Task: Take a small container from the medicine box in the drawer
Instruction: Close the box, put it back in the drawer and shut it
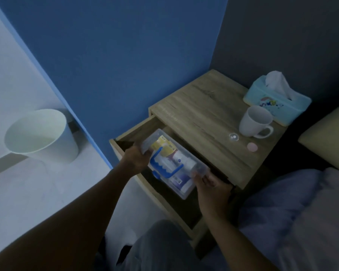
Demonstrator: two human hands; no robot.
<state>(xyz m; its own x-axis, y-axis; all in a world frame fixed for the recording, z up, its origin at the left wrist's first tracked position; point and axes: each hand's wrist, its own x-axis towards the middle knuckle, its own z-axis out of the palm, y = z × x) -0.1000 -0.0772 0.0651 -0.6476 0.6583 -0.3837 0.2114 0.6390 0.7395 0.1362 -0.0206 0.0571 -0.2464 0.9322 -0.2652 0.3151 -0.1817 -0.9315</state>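
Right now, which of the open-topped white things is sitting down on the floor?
The big white bin, left of the blue wall. The white mug is much smaller, has a handle, and stands on the wooden nightstand.

One head-worn camera looked forward and steeply down, wide-angle, close over the open drawer (137, 133) of the bedside table (204, 122); both forearms reached in from below, with floor left and bed (301, 212) right.

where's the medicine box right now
In the head view, the clear medicine box sits low and centre in the open drawer of the nightstand, gripped at its ends by the left hand and right hand.
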